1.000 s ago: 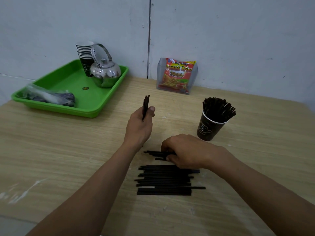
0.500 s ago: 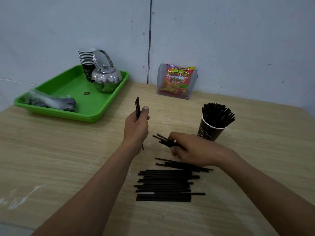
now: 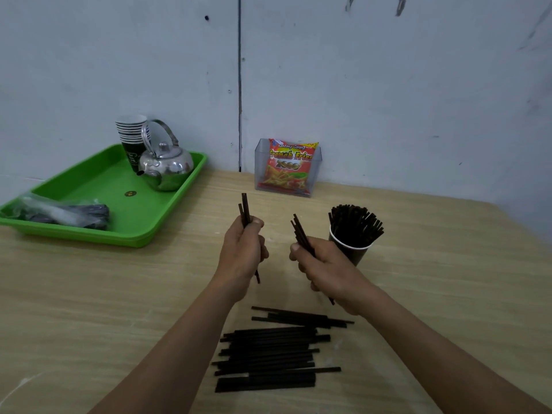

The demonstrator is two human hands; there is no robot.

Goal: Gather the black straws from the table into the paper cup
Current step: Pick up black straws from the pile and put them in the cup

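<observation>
A pile of black straws (image 3: 268,354) lies flat on the wooden table near me. My left hand (image 3: 242,252) is closed around a few upright black straws (image 3: 245,209) above the table's middle. My right hand (image 3: 325,268) grips another small bunch of straws (image 3: 300,231), tilted left, just left of the paper cup (image 3: 355,253). The dark cup stands upright and is packed with black straws (image 3: 355,224). My right hand partly hides the cup's lower left side.
A green tray (image 3: 167,222) at the left holds a steel kettle (image 3: 165,167), a stack of paper cups (image 3: 131,135) and a plastic bag (image 3: 59,210). A clear holder with a snack packet (image 3: 288,167) stands against the wall (image 3: 388,85).
My right hand lifted a few straws off the pile and rose toward the cup. My left hand kept its straws upright. The view shifted slightly.
</observation>
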